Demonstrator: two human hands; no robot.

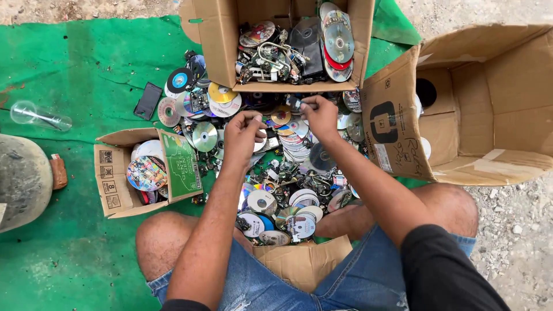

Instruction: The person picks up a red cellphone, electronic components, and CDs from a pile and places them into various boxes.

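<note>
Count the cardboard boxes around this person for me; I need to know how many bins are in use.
3: a small box at left, a box top centre, a large box at right. Others may lie outside the view.

Shiny discs heaped loose on green mat, scrap parts intermixed.

Discs between three boxes

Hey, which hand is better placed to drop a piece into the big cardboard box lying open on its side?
Probably the right hand. It pinches a small piece and sits nearer the big cardboard box, which lies on that side. The left hand is further away, over the disc pile.
</note>
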